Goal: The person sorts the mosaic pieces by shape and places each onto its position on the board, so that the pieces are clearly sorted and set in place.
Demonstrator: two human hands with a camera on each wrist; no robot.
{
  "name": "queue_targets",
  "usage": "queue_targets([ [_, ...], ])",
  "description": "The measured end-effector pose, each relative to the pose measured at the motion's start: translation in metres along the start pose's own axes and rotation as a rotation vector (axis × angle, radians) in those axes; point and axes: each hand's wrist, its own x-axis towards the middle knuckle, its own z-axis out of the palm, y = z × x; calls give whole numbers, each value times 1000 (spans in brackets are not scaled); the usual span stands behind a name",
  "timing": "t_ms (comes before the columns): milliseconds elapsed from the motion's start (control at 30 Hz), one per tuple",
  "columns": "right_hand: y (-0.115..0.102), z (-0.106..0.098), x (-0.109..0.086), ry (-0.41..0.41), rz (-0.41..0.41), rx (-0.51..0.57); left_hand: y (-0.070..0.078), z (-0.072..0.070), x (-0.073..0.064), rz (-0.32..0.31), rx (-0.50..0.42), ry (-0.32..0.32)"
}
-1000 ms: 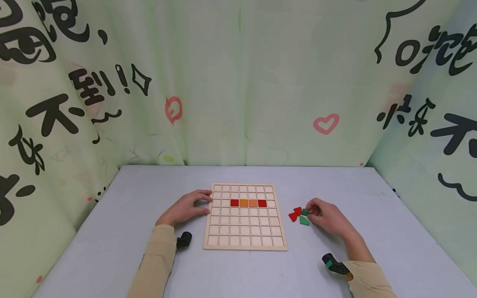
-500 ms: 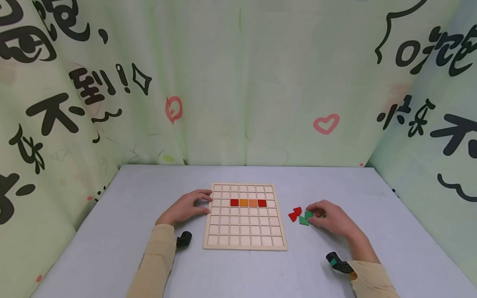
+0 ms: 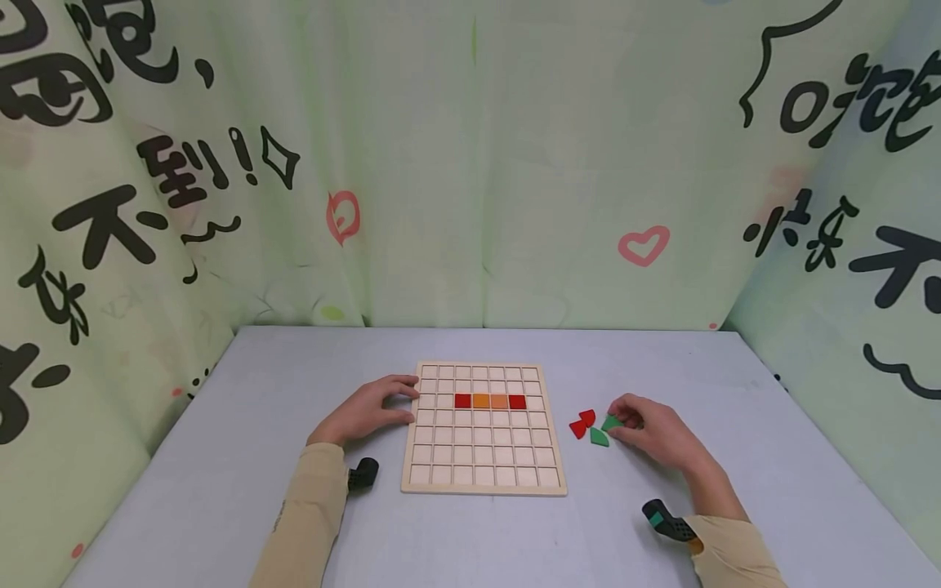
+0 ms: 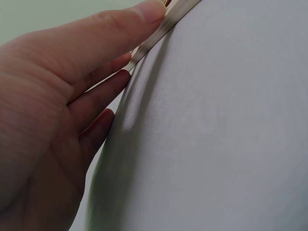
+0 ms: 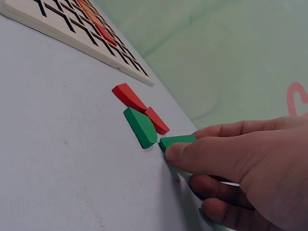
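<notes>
My left hand (image 3: 367, 411) rests with fingers and thumb extended against the left edge of a wooden grid board (image 3: 483, 438); the left wrist view shows the fingertips (image 4: 124, 79) right at that edge. To the right of the board, my right hand (image 3: 653, 430) pinches a green quarter-round block (image 5: 175, 140) between thumb and fingers, low over the table. Beside it lies a second green block (image 5: 139, 127) with a straight side and a curved one. Two red wedge-shaped blocks (image 3: 578, 429) touch each other just left of the green ones.
In one row of the board sit a red square (image 3: 462, 400), two orange squares (image 3: 481, 400) and another red square (image 3: 518, 401). The board lies on a white-covered table (image 3: 294, 523). A pale green printed curtain (image 3: 551, 163) hangs behind and along both sides.
My right hand has shifted a little to the right and toward me, drawing the pinched green block slightly away from the red ones. The left hand and board stay in place.
</notes>
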Motion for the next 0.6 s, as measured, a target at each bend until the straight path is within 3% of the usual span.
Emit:
queue_targets([
  [267,0,-8,-2,70,57,-98,-1,1,0,-3,-8,3],
  [500,-2,-6,1,-21,89,-55,1,1,-1,-12,-10,3],
  [600,-2,-6,-1,-22,70,-46,1,0,-1,-14,-8,4],
])
